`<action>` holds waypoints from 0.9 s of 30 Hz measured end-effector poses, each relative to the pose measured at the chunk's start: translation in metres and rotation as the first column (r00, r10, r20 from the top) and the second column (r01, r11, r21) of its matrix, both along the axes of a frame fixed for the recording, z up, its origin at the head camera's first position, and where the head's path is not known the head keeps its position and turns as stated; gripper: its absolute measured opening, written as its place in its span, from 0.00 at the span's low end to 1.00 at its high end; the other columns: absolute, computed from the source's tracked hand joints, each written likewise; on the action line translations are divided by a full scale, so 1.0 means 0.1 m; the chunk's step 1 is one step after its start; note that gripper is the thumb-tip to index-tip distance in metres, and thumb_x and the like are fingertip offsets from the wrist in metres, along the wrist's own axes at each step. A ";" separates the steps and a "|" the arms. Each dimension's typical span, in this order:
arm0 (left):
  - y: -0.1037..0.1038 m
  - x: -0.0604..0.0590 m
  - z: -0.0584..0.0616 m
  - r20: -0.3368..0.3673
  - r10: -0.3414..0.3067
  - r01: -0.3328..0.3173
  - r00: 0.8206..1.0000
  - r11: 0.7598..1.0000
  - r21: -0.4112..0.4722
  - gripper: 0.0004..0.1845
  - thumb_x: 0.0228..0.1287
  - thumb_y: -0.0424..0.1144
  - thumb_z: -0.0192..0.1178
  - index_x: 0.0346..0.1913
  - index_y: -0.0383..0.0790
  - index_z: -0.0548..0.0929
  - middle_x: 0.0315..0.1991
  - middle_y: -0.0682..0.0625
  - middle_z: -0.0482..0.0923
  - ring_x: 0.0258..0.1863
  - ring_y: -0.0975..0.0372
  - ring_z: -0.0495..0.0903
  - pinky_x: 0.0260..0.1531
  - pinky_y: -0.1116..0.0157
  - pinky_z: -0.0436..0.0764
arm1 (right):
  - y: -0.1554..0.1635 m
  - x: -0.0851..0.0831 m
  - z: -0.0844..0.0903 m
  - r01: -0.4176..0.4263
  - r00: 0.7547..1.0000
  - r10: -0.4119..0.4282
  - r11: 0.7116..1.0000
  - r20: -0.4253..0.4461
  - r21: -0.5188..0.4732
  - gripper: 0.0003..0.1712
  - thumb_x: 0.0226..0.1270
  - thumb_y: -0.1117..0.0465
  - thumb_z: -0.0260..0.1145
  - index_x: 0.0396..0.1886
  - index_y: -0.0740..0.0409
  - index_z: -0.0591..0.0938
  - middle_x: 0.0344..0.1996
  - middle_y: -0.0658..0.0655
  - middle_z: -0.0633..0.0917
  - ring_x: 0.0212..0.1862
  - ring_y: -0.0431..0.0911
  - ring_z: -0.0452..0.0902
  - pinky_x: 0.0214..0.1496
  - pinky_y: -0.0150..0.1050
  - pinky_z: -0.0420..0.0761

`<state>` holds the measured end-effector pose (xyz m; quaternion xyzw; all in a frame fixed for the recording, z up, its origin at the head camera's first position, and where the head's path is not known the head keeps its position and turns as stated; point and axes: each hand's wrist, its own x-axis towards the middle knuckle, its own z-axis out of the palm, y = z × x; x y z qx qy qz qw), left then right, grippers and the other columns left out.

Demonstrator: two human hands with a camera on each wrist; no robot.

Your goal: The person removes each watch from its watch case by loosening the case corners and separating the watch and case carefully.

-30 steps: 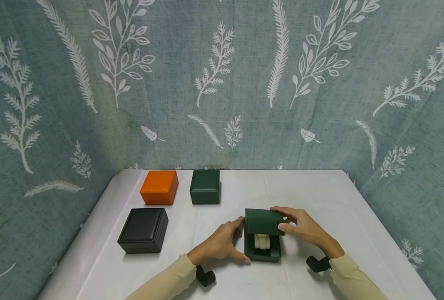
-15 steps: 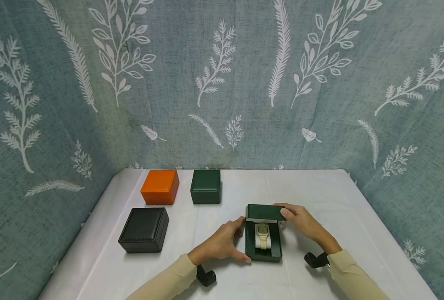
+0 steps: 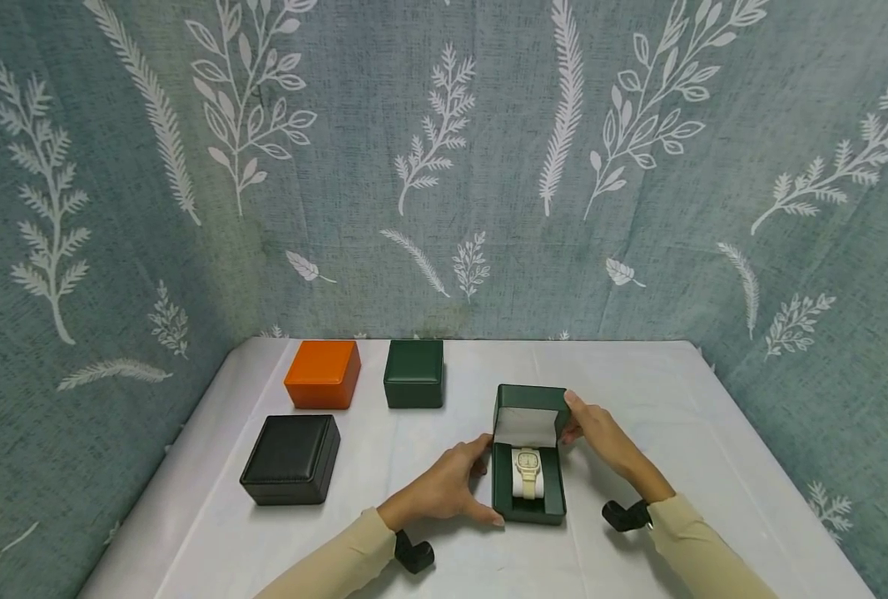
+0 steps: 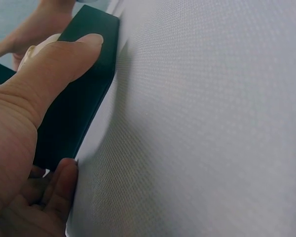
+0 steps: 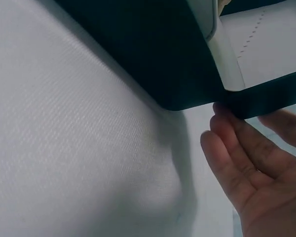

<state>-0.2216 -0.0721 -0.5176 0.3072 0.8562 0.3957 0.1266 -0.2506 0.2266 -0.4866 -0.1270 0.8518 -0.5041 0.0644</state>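
A dark green watch box point(image 3: 536, 514) sits on the table with its lid point(image 3: 531, 396) raised, showing a white lining. Inside, a pale gold wristwatch point(image 3: 528, 464) is wrapped round a white cushion point(image 3: 517, 485). My left hand point(image 3: 444, 484) grips the base from the left, its thumb near the front corner and its fingers toward the back. In the left wrist view that thumb point(image 4: 64, 59) lies against the box's green wall point(image 4: 71, 113). My right hand point(image 3: 604, 434) holds the lid at its right edge; the right wrist view shows fingers point(image 5: 256, 153) around the lid's side point(image 5: 274, 94).
Left of the hands stands a closed black box point(image 3: 290, 459). Behind it is an orange box point(image 3: 322, 373), with another green box point(image 3: 414, 373) to its right. White cloth point(image 3: 638, 366) covers the table, and a leaf-patterned curtain point(image 3: 369, 191) hangs behind and at both sides.
My right hand has swung the lid up and back, from partly covering the watch to standing raised. The whole watch now shows. My left hand has stayed on the base.
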 end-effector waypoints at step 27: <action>-0.02 0.01 0.01 -0.016 -0.017 0.017 1.000 1.000 -0.013 0.66 0.42 0.53 0.86 0.79 0.30 0.56 0.52 0.52 0.76 0.49 0.66 0.74 0.52 0.68 0.77 | 0.11 0.28 -0.09 0.087 0.980 -0.069 0.992 -0.185 0.088 0.20 0.83 0.48 0.55 0.45 0.57 0.86 0.29 0.51 0.87 0.33 0.46 0.83 0.40 0.39 0.82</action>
